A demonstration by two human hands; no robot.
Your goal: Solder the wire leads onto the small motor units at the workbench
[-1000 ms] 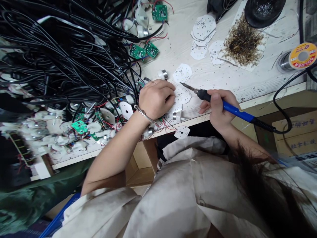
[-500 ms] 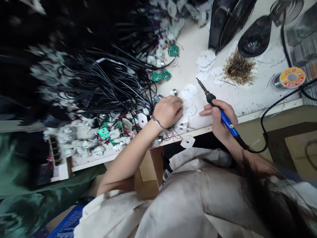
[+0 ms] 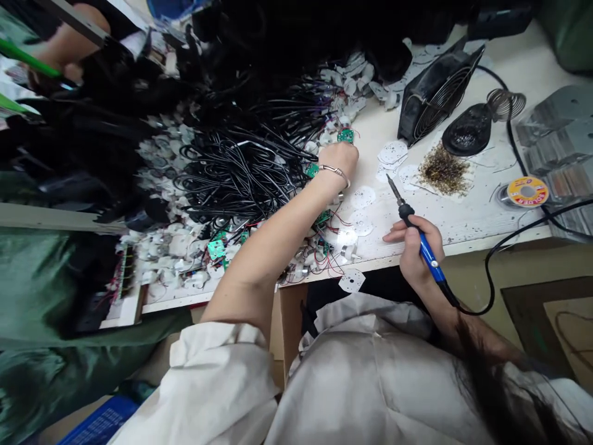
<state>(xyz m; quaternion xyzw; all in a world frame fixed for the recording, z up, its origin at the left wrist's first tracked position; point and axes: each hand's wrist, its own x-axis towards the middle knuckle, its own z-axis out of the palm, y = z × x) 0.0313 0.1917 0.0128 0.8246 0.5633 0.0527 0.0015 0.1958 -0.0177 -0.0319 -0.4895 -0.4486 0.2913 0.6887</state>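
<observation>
My right hand [image 3: 419, 250] grips the blue handle of a soldering iron [image 3: 427, 254], its bare tip pointing up and left above the table. My left hand [image 3: 340, 159] reaches across the table with curled fingers, knuckles up. Just beyond it lies a green circuit board [image 3: 345, 135] with thin red wires. Whatever those fingers hold is hidden beneath the hand. Another green board [image 3: 312, 169] shows beside the wrist. White perforated discs [image 3: 364, 196] lie between my two hands. Under my left forearm are small metal motors [image 3: 349, 250] and red wires.
Bundled black cables [image 3: 245, 176] spread over the left side. A black fan [image 3: 438, 93] stands at the back, near an iron stand [image 3: 467, 130] and a heap of brown solder residue [image 3: 442, 173]. A solder spool [image 3: 527, 191] sits at right. Another person's arm [image 3: 76, 40] shows upper left.
My left hand has moved away from me, from the near motors and discs to the green board farther back. The soldering iron stays in my right hand, while the view has shifted somewhat.
</observation>
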